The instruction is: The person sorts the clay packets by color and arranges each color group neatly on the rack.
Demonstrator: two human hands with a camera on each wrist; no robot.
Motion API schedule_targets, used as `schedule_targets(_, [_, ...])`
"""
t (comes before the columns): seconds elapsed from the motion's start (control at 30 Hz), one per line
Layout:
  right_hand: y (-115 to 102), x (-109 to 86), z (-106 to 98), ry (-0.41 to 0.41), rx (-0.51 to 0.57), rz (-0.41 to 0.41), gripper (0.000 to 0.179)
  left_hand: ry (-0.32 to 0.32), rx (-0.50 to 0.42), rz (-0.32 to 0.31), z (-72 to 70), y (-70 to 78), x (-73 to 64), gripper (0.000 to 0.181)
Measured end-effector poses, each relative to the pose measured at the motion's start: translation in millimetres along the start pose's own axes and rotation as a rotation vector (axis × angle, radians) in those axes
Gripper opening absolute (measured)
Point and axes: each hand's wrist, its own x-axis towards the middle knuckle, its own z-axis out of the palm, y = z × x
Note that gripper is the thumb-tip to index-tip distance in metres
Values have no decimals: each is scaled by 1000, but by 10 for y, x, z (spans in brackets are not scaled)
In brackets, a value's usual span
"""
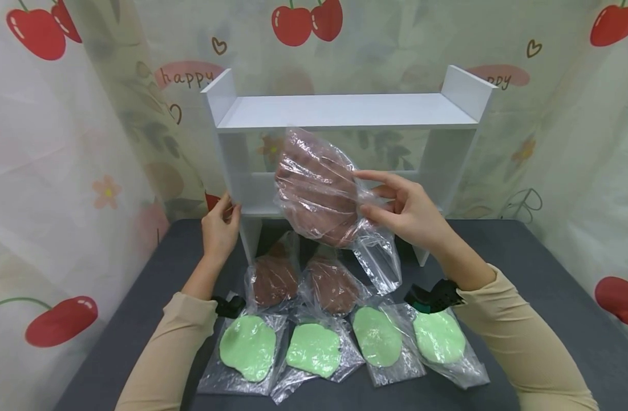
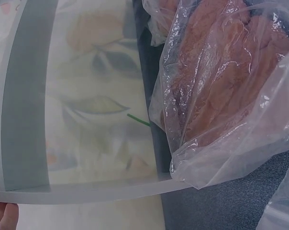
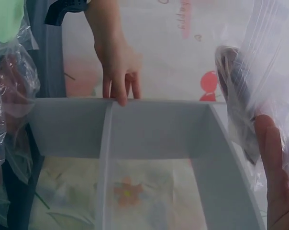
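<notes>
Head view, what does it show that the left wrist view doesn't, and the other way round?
Only the head view: four bagged green pieces and the right hand. Only the left wrist view: a thin green line against the backdrop. Both: at least part of the left hand, the white shelf, bagged brown pieces, dark table and backdrop.

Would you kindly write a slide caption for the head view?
Left hand grips a white shelf unit; right hand holds a bagged brown piece before it.
</notes>
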Motion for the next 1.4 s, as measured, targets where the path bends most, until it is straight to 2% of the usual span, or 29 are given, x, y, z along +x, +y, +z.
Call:
schedule_targets(0.23, [-104, 157, 13, 49, 37, -11, 53, -3, -7, -5, 1, 15, -10, 45])
schedule_targets(0.47, [-178, 374, 25, 104, 169, -36, 52, -25, 11, -15, -8, 4, -19, 45])
schedule_targets(0.67, [-207, 567, 59, 163, 255, 17, 52, -45, 23, -40, -11, -2, -26, 45])
schedule_targets(1.03, [-248, 905, 147, 243, 387, 87, 51, -38, 23, -4, -3, -14, -22, 46])
schedule_targets(1.4, [-297, 1241, 253, 226, 372, 113, 51, -22, 8, 12, 1, -27, -16, 46])
